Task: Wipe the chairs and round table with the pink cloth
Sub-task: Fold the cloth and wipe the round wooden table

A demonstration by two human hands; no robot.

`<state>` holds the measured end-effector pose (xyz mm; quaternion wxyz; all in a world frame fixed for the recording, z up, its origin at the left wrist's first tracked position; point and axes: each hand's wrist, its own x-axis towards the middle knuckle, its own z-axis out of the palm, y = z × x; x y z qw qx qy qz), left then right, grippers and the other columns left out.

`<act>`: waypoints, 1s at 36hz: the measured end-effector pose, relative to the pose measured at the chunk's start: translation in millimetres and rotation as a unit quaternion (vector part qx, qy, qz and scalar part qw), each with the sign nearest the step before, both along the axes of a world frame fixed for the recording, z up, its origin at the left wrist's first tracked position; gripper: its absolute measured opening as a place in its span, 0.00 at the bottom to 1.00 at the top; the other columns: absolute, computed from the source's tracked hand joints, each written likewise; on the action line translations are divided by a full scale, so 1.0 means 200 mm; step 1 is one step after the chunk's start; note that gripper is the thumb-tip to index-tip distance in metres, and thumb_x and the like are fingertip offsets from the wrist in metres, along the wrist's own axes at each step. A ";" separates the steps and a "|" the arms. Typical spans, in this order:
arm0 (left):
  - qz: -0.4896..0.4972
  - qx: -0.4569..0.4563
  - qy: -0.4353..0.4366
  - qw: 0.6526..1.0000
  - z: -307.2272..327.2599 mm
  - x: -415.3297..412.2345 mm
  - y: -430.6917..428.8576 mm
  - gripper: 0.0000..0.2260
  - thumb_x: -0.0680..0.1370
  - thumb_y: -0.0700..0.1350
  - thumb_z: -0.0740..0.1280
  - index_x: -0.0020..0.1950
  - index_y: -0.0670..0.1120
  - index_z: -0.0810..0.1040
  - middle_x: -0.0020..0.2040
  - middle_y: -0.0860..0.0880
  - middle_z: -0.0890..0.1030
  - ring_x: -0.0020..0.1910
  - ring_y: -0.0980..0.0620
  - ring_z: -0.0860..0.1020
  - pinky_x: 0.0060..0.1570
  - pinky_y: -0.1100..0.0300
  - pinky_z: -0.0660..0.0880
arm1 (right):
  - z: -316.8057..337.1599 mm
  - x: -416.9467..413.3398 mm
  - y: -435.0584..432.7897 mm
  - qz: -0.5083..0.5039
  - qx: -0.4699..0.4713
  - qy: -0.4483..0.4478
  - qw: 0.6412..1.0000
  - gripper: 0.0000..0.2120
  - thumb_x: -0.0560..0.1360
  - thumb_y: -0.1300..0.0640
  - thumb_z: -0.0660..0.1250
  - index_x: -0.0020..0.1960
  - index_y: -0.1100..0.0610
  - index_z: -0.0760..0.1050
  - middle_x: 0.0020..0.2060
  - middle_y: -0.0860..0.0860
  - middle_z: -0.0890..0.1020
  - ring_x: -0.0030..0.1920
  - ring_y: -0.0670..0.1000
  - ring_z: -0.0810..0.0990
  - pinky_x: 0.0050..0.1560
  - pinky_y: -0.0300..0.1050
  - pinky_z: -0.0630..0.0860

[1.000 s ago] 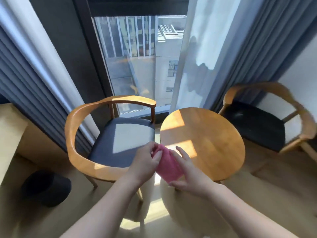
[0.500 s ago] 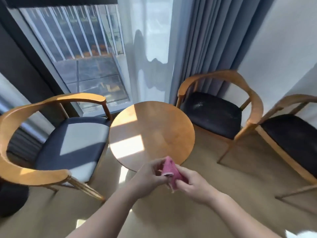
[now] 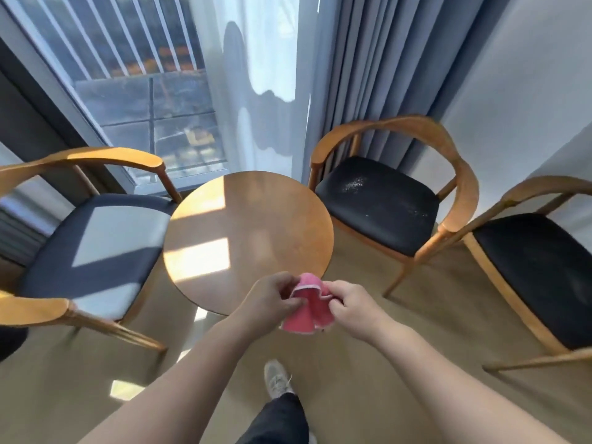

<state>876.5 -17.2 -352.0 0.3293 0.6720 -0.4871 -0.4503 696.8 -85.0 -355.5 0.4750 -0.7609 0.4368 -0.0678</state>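
A folded pink cloth [image 3: 309, 310] hangs between my two hands, just over the near edge of the round wooden table [image 3: 256, 225]. My left hand [image 3: 272, 298] pinches its left side and my right hand [image 3: 352, 307] pinches its right side. Three wooden armchairs with dark seats surround the table: one on the left [image 3: 89, 248], one behind it on the right [image 3: 384, 203] with pale specks on its seat, and one at the far right [image 3: 541, 270].
A tall window [image 3: 141, 91] with a sheer curtain and grey-blue drapes [image 3: 368, 75] stands behind the table. The floor is beige carpet [image 3: 400, 331]. My shoe [image 3: 277, 378] and trouser leg show below my arms. A white wall is on the right.
My view swung right and pulled back, bringing the two right-hand chairs into sight. Both hands stayed on the pink cloth, which now hangs more open between them at the table's near edge.
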 end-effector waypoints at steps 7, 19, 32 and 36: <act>0.023 0.048 -0.037 0.998 -0.14 0.10 -0.20 0.16 0.69 0.32 0.65 0.52 0.48 0.81 0.44 0.52 0.83 0.43 0.55 0.80 0.42 0.62 0.78 | -0.10 0.01 -0.34 0.023 -0.055 0.093 0.994 0.15 0.78 0.62 0.58 0.62 0.55 0.76 0.52 0.53 0.78 0.54 0.52 0.76 0.53 0.40 0.71; 0.088 0.130 -0.119 0.980 -0.36 0.17 -0.56 0.06 0.76 0.41 0.65 0.46 0.49 0.81 0.39 0.51 0.83 0.38 0.52 0.80 0.41 0.57 0.77 | -0.28 0.07 -0.85 0.086 -0.009 0.161 0.983 0.09 0.75 0.61 0.64 0.50 0.49 0.77 0.44 0.45 0.80 0.42 0.47 0.80 0.41 0.41 0.79; 0.217 0.210 -0.092 0.949 -0.63 0.05 -0.69 0.06 0.76 0.42 0.65 0.45 0.52 0.79 0.45 0.54 0.80 0.46 0.54 0.77 0.43 0.61 0.70 | -0.56 0.29 -1.33 0.248 0.004 0.194 0.949 0.15 0.75 0.64 0.60 0.56 0.54 0.80 0.50 0.50 0.83 0.52 0.50 0.79 0.47 0.39 0.72; 0.265 0.223 -0.100 0.933 -0.79 0.07 -0.77 0.07 0.75 0.44 0.65 0.51 0.50 0.79 0.49 0.52 0.81 0.49 0.51 0.77 0.50 0.56 0.74 | -0.72 0.52 -1.50 0.229 -0.016 0.159 0.960 0.21 0.78 0.60 0.65 0.70 0.58 0.71 0.65 0.55 0.76 0.64 0.54 0.74 0.62 0.43 0.69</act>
